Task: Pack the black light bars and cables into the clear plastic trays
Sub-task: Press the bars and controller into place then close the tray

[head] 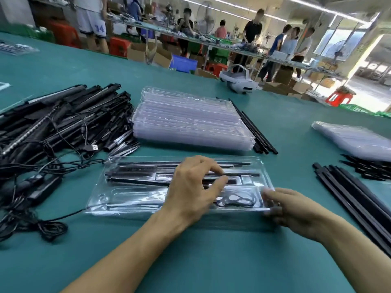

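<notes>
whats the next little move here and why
Probably press the black bar down into its slot with the left hand, whose fingertips are over it. The right hand grips the right end of the clear tray, steadying it, and a cable already lies coiled in the near compartment.

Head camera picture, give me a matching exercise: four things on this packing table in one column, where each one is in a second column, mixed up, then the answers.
Things
1. stack of empty clear trays
2. white headset
3. tangled pile of light bars and cables
4. left hand

Places
A. at the far edge of the table
B. on the left part of the table
C. over the tray being packed
D. mid-table, just behind the tray being packed

Pairs: 1-D, 2-A, 3-B, 4-C
</notes>
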Demonstrator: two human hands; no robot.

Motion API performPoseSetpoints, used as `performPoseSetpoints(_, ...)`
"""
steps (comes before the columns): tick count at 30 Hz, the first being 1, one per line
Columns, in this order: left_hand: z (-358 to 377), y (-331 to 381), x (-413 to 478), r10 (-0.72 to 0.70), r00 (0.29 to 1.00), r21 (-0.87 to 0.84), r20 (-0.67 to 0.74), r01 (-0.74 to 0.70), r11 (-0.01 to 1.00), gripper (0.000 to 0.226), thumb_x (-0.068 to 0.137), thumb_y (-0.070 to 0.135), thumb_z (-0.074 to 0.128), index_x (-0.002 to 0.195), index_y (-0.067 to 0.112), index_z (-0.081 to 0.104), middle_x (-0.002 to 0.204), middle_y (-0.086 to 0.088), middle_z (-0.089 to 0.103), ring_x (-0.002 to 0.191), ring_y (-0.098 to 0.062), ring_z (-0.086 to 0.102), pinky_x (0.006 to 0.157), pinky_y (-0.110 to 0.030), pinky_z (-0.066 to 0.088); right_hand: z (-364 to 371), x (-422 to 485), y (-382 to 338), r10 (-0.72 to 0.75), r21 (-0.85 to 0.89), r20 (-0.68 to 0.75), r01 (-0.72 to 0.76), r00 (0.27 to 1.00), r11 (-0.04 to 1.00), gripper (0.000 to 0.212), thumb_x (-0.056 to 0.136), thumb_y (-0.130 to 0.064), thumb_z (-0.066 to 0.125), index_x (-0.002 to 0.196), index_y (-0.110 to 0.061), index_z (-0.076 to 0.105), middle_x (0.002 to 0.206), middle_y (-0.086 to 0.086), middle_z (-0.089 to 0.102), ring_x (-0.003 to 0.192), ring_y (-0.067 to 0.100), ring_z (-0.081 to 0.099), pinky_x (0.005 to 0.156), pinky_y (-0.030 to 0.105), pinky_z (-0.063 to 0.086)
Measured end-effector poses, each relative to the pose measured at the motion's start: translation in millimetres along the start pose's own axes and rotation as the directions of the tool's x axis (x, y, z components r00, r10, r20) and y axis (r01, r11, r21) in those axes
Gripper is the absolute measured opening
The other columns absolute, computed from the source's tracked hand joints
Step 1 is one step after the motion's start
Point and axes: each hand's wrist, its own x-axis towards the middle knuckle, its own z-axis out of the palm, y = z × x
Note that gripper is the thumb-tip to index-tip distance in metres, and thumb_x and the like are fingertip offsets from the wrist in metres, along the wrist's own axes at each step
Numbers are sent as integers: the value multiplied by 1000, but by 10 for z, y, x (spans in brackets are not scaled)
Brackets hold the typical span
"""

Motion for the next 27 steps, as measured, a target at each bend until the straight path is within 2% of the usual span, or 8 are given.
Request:
performPoseSetpoints(4, -335, 37, 127, 7, 998, 303, -61, 12, 953, 10, 86, 37, 71, 91, 29, 69, 100, 11, 65, 97, -13, 57, 88, -37, 44, -192, -83, 153, -65, 343, -221, 140, 973, 929, 20, 98, -25, 55, 89, -9, 64, 68, 7, 67, 56, 22, 66, 50, 24, 55)
performPoseSetpoints(8, -769, -236, 282, -338, 927, 471, 162, 228, 852, 44, 83, 59, 64, 122, 41, 53, 127, 12, 51, 115, -15, 51, 98, -41, 44, -465, -158, 255, -74, 408, -342, 219, 937, 886, 24, 96, -29, 56, 87, -7, 60, 61, 4, 63, 47, 11, 59, 37, 14, 41)
performPoseSetpoints(11, -959, -507, 294, -520, 806, 450, 283, 368, 814, 69, 76, 71, 64, 135, 42, 41, 130, 11, 50, 113, -14, 55, 95, -41, 47, -594, -130, 268, -24, 502, -343, 205, 939, 840, 23, 93, -33, 56, 85, -11, 57, 59, 2, 59, 36, 4, 42, 32, 11, 33)
performPoseSetpoints(14, -874, -667, 212, -591, 705, 300, 391, 510, 806, 74, 74, 65, 71, 137, 33, 47, 109, 17, 62, 90, 2, 61, 80, -20, 45, -621, -30, 251, 22, 560, -330, 176, 944, 809, 27, 90, -43, 57, 83, -17, 56, 55, 0, 56, 32, 6, 39, 31, 10, 34)
performPoseSetpoints(18, -712, -761, 128, -521, 763, 265, 384, 449, 853, 34, 78, 44, 80, 106, 27, 71, 74, 16, 68, 65, 13, 58, 61, -3, 39, -381, -48, 64, 89, 685, -342, 184, 935, 705, 44, 86, -55, 59, 93, -11, 56, 79, 8, 51, 59, 14, 51, 48, 17, 52)
performPoseSetpoints(21, -661, -717, 103, -470, 817, 179, 333, 435, 882, 18, 73, 41, 85, 79, 27, 75, 64, 14, 69, 60, 9, 59, 59, -6, 41, -16, -194, 49, 47, 725, -227, 137, 973, 675, 62, 88, -43, 60, 135, -4, 48, 113, 12, 62, 106, 24, 59, 101, 29, 45)
performPoseSetpoints(24, -563, -583, 51, -390, 849, 91, 357, 384, 919, 15, 72, 38, 86, 70, 27, 76, 65, 15, 71, 61, 3, 63, 60, -12, 47, 452, -364, 155, -16, 595, -113, 81, 993, 800, 66, 72, -13, 70, 133, 3, 49, 93, 19, 69, 75, 27, 68, 71, 31, 60)
performPoseSetpoints(27, -545, -513, 26, -324, 870, 26, 371, 340, 940, 14, 75, 37, 85, 70, 26, 76, 67, 15, 72, 66, -6, 68, 64, -20, 52, 716, -444, 223, -64, 557, -133, 128, 989, 821, 57, 69, -1, 71, 116, -21, 44, 92, 29, 70, 61, 35, 69, 54, 39, 60)
